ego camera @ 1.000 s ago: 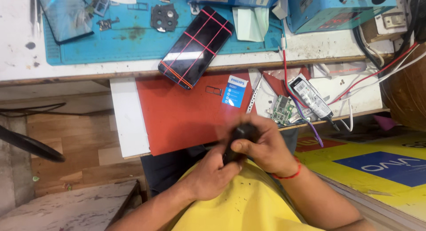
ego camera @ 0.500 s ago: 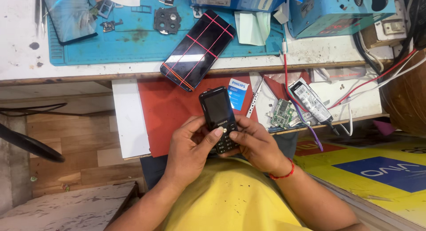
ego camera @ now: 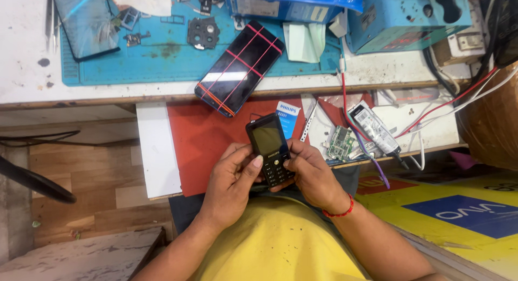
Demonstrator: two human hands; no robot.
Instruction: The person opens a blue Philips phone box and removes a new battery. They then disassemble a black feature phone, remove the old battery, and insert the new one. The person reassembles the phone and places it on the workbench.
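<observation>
Keypad phone [ego camera: 270, 150] in both hands, long axis pointing away, screen up.

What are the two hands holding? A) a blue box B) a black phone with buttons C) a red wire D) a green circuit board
B: both the left hand and the right hand grip a small black phone with a screen above a keypad, while the green circuit board lies untouched on the bench beside them.
</observation>
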